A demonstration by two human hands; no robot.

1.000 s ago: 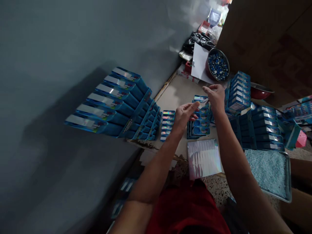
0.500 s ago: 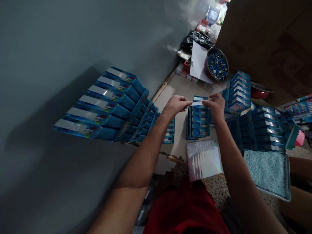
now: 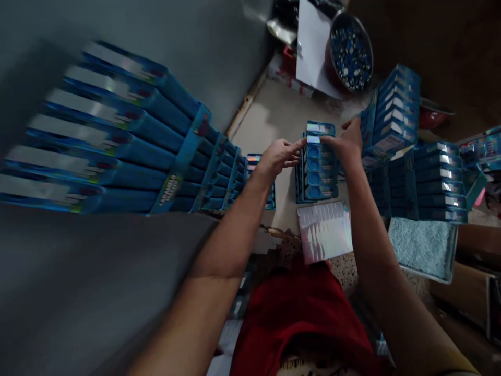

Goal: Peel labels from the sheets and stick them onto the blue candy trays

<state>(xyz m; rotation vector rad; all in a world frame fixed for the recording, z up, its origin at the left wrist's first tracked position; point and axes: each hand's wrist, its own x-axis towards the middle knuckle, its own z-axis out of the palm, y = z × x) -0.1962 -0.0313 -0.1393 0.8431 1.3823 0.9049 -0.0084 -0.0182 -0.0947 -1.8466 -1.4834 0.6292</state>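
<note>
A short shiny strip (image 3: 313, 139) lies across one of the blue boxes (image 3: 321, 192) standing in a row at the middle of the table. My left hand (image 3: 281, 155) is at the strip's left end, fingers stretched out and apart, the index fingertip touching it. From the other side my right hand (image 3: 349, 142) reaches a straight finger to the strip's right end; its other fingers are partly hidden. Neither hand grips anything. Below the row, near the table's front edge, is a silvery sheet (image 3: 325, 235) with rows of similar strips.
Tall stacks of blue boxes (image 3: 129, 151) rise by the wall on the left, and more blue boxes (image 3: 397, 112) stand at right. Behind are a bowl (image 3: 350, 52) of blue and white pieces and white paper (image 3: 313, 49). A tray (image 3: 422, 248) of pale blue granules sits at lower right.
The strip, held stretched between both hands before, now lies on the box. My fingers have straightened out at its ends. The view has shifted, bringing the left stack closer.
</note>
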